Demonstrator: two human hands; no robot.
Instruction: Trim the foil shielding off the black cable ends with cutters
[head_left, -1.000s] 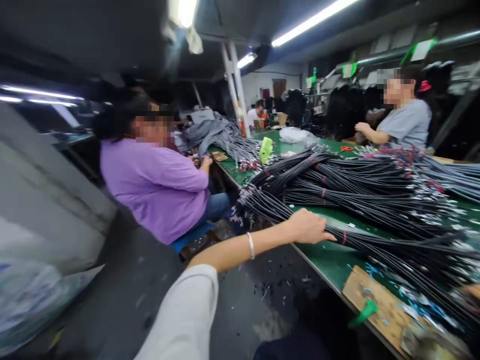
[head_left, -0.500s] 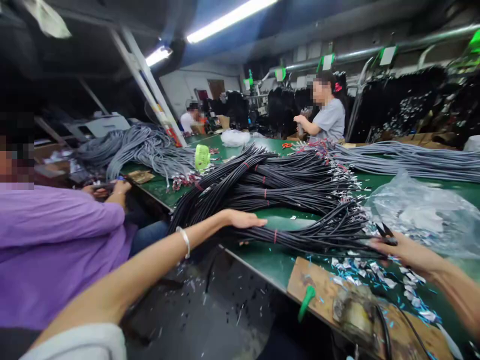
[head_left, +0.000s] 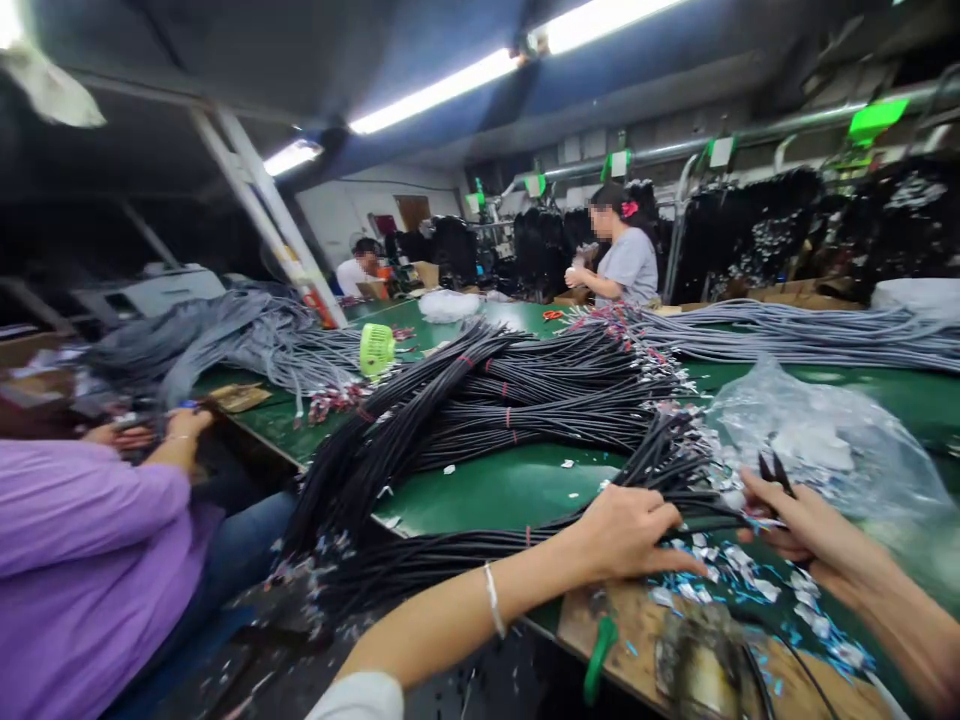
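My left hand [head_left: 628, 532], with a white bangle at the wrist, lies over a red-tied bundle of black cables [head_left: 465, 552] near the table's front edge. Its fingers curl onto the cables and the thumb reaches toward the cable ends. In my right hand [head_left: 814, 530] is a pair of black snips [head_left: 776, 473], blades pointing up. The same hand's fingertips are at the pale stripped ends of the bundle; whether they pinch any is unclear. Behind lies a pile of similar tied black cables [head_left: 480, 400].
A wooden board [head_left: 592, 625] with a green-handled clamp [head_left: 600, 655] sits at the front edge. White and blue scraps [head_left: 739, 570] litter the table [head_left: 487, 490]. A clear plastic bag [head_left: 817, 430] lies right, grey cables [head_left: 787, 335] behind. A co-worker in purple [head_left: 90, 560] sits left.
My left hand has moved right along the bundle, toward its stripped ends. The bundle has shifted nearer the front edge, separating from the pile. The view has turned slightly right.
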